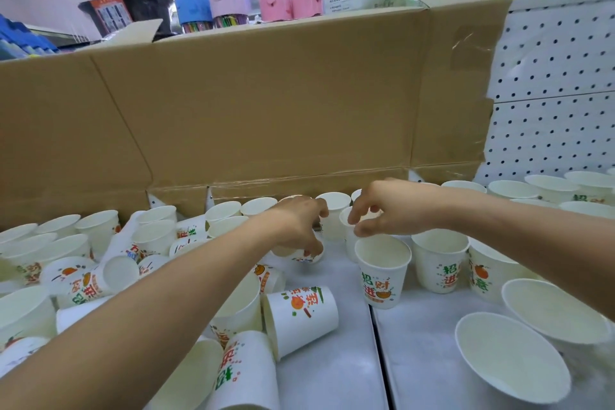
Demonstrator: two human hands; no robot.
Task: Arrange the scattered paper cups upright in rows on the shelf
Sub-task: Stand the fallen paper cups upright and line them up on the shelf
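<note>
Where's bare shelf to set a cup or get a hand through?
Free: shelf strip between toppled cup and upright printed cup, running toward the camera; also the patch right of the seam. Crowded: left pile, back rows, right-edge cups.

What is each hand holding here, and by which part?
Left hand grips a paper cup from above, round its wall. Right hand seems to pinch an upright cup by its rim.

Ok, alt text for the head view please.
Two bare hands work over a white shelf covered in printed paper cups: the left hand grips one cup from above, the right hand touches the rim of a standing cup. Toppled cups lie at left; upright cups stand at right.
</note>
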